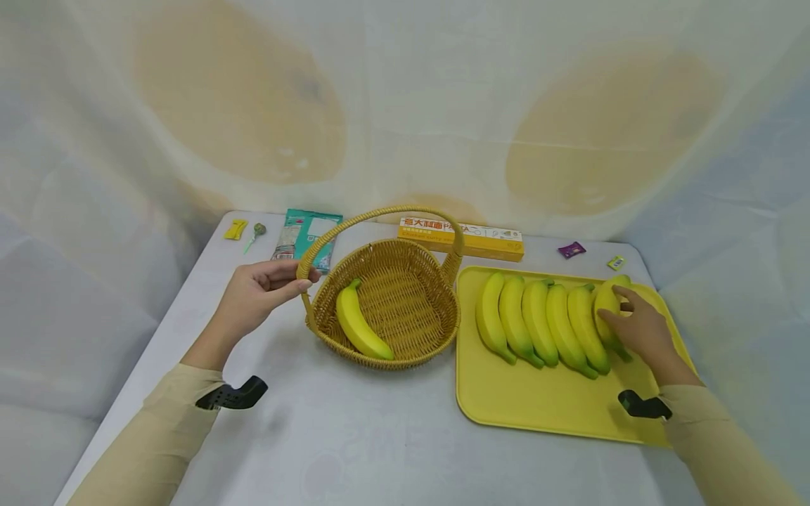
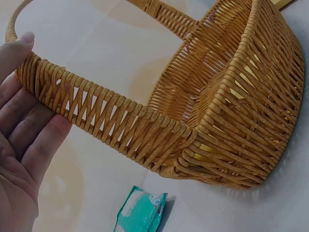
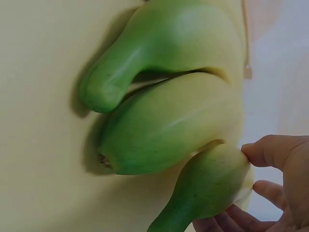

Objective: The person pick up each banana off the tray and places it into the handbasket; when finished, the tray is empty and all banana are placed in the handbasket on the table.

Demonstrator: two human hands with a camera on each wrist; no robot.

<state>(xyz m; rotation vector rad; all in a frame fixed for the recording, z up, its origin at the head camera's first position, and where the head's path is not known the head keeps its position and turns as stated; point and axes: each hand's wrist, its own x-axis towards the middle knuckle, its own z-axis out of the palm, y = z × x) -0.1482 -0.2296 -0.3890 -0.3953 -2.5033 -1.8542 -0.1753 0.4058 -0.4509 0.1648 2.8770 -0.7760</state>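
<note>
Head view shows my left hand (image 1: 256, 299) holding the basket (image 1: 387, 309) handle to keep it steady, while my right hand (image 1: 635, 325) grips the end banana (image 1: 609, 309) on the tray (image 1: 538, 400).

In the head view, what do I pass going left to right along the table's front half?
Left hand → basket with one banana → yellow tray with a row of bananas → right hand.
</note>
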